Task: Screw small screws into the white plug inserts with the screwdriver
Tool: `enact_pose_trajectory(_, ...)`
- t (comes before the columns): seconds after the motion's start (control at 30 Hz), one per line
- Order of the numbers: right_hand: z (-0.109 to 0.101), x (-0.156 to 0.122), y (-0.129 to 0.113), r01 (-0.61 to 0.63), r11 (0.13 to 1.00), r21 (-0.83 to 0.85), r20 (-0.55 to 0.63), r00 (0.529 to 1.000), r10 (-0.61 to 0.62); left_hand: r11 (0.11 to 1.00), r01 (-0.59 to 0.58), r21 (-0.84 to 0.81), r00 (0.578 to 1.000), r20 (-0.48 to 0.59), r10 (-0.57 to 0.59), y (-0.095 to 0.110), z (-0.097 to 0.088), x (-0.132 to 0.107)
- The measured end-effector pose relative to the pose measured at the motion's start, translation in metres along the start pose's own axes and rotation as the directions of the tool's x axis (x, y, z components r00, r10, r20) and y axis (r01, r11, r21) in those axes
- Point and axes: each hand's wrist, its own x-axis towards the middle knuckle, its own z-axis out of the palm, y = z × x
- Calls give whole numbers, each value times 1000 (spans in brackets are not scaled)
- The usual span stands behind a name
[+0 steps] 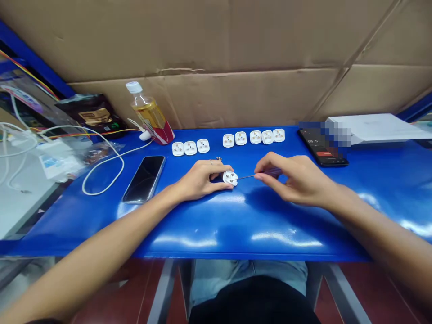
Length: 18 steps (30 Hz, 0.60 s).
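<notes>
Between the thumb and fingers of my left hand (208, 179) is a small white plug housing (230, 178), its face with metal parts turned up toward me. My right hand (293, 177) grips a screwdriver (245, 177) by its handle, mostly hidden by the fingers. The thin shaft points left, and its tip meets the housing's face. A little pile of screws (219, 159) lies just behind my left hand. Farther back stand white plug housings in a row, one group of three (190, 148) on the left and several more (255, 137) to the right.
On the blue tabletop (216, 229), a dark phone (144, 180) lies left of my forearm. A drink bottle (151, 114), a black bag (92, 114) and white cables (101, 135) crowd the back left. Another phone (322, 146) and a white box (378, 127) sit at the right.
</notes>
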Motion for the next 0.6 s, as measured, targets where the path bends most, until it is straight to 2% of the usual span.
enact_pose_trajectory(0.13, 3, 3, -7, -94, 995, 23, -41, 995, 95, 1000, 19, -7, 1000, -21, -19, -3, 0, 0)
enact_pose_trajectory(0.23, 1, 4, -9, -85, 990, 109, -33, 995, 89, 1000, 30, -1, 1000, -9, -30, -3, 0, 1)
enact_pose_trajectory(0.43, -9, 7, -10, -121, 986, 113, 93, 990, 110, 1000, 5, 13, 1000, -1, -5, -3, 0, 1)
enact_pose_trajectory(0.5, -9, 9, -11, -157, 979, 130, 85, 986, 146, 1000, -9, 6, 1000, 2, 9, -3, 1, 0)
enact_pose_trajectory(0.6, -6, 10, -14, -254, 936, 242, 71, 967, 244, 1000, -16, -4, 1000, 9, 16, -2, 1, 1)
